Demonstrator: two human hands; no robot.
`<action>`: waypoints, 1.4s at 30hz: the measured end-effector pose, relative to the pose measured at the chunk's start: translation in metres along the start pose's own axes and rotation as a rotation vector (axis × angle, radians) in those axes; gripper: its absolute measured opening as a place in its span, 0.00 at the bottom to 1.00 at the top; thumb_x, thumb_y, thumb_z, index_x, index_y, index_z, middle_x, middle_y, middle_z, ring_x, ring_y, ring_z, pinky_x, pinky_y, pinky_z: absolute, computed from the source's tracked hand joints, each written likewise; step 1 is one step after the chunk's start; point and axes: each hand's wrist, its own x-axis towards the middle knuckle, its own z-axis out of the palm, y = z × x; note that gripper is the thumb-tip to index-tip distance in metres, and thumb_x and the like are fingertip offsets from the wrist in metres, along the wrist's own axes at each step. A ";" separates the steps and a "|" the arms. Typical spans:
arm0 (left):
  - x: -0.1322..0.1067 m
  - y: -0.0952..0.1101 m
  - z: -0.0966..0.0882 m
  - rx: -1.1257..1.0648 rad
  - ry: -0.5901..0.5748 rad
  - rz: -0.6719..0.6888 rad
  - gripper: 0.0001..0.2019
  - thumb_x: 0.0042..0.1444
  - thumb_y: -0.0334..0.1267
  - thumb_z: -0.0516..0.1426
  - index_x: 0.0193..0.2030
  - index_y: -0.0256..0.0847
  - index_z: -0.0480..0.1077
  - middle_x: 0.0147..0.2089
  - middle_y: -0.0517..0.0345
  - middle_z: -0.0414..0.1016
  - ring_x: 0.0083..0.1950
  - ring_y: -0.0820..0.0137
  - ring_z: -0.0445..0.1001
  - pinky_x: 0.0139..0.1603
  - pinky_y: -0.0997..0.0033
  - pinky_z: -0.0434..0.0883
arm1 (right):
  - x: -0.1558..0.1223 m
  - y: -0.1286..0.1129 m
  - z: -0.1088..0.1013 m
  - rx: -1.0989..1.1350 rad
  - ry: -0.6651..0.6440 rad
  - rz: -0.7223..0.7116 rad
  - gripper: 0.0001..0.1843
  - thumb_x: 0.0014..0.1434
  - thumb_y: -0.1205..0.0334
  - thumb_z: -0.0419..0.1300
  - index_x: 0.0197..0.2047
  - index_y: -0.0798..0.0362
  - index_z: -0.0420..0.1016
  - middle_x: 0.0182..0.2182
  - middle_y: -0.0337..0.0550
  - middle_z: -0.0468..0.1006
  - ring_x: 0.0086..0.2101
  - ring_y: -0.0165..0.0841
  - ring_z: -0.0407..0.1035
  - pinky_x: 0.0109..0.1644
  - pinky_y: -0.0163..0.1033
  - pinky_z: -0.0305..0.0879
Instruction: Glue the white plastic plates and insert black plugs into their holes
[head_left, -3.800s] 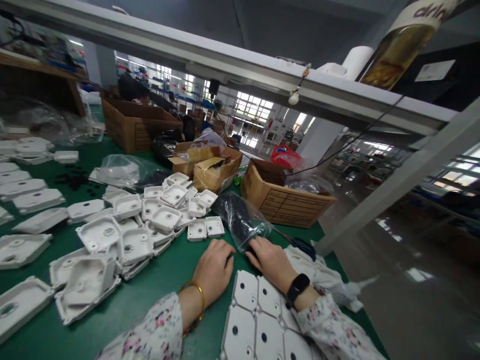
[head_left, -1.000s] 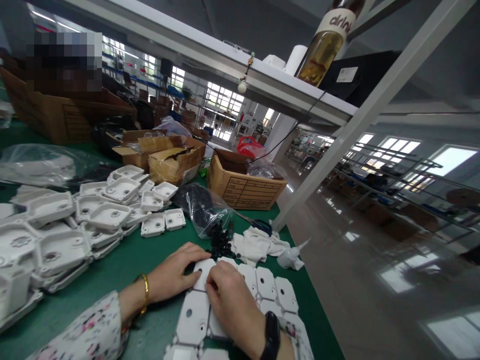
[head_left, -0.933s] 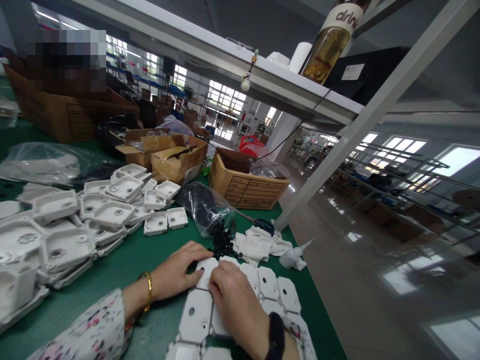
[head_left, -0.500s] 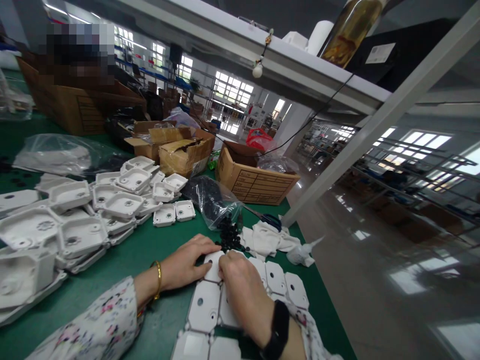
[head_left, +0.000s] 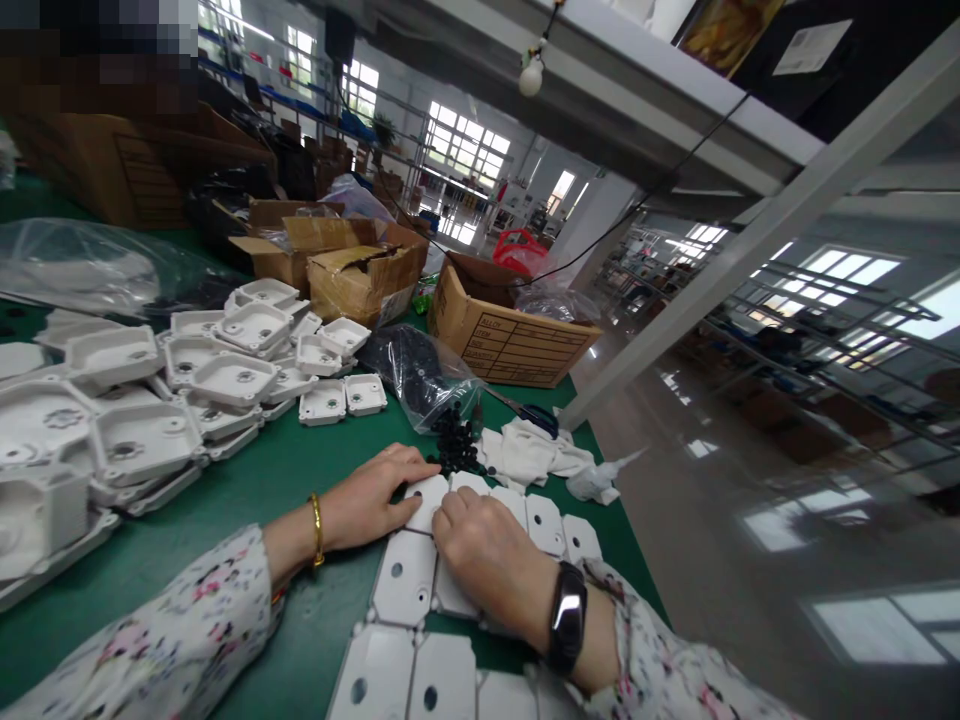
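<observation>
My left hand (head_left: 373,503) steadies a small white plastic housing (head_left: 428,492), thumb and forefinger resting against its left end. On the right side of that same housing, the fingers of my right hand (head_left: 486,555) are pinched together and press down. What lies under the fingertips is hidden. More white housings (head_left: 403,578) lie in rows beside and in front of my hands, flat faces up with round holes. Just beyond the fingers sits a heap of small black plugs or caps (head_left: 455,440).
Piled white housings (head_left: 241,375) cover the left of the green table (head_left: 300,640). Behind stand a clear bag of black parts (head_left: 420,370), cardboard boxes (head_left: 510,335) and scissors (head_left: 536,415). White cloth (head_left: 525,450) lies near the right edge. A slanted metal post (head_left: 697,290) rises there.
The view has tilted down, so things sit higher in the picture. Both hands stay at the same housing; my right hand has turned slightly, its fingers still pressed together.
</observation>
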 end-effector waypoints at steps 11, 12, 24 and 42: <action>0.001 -0.003 0.002 0.003 -0.026 0.018 0.19 0.59 0.38 0.49 0.56 0.37 0.65 0.45 0.50 0.67 0.50 0.62 0.63 0.55 0.59 0.61 | 0.011 -0.019 -0.004 0.150 0.026 0.246 0.10 0.58 0.79 0.49 0.38 0.61 0.70 0.34 0.53 0.71 0.35 0.42 0.66 0.30 0.40 0.62; 0.001 -0.003 0.002 0.011 -0.026 0.013 0.19 0.59 0.37 0.49 0.56 0.37 0.65 0.45 0.50 0.67 0.50 0.62 0.63 0.55 0.59 0.61 | 0.010 -0.017 -0.002 0.193 0.052 0.269 0.10 0.58 0.78 0.50 0.38 0.61 0.70 0.35 0.52 0.71 0.36 0.41 0.66 0.31 0.39 0.61; -0.003 0.008 0.010 0.125 0.120 0.185 0.18 0.58 0.32 0.48 0.55 0.45 0.66 0.58 0.55 0.64 0.61 0.60 0.54 0.62 0.54 0.53 | -0.003 0.084 0.046 0.419 0.175 0.633 0.06 0.52 0.76 0.60 0.28 0.57 0.69 0.29 0.41 0.72 0.34 0.34 0.66 0.38 0.37 0.58; -0.003 0.015 0.014 0.106 -0.030 0.278 0.13 0.57 0.35 0.53 0.48 0.47 0.71 0.54 0.59 0.70 0.57 0.62 0.61 0.57 0.57 0.61 | -0.005 0.096 0.070 0.685 0.425 0.640 0.08 0.51 0.77 0.58 0.27 0.54 0.68 0.23 0.35 0.69 0.27 0.30 0.64 0.32 0.33 0.55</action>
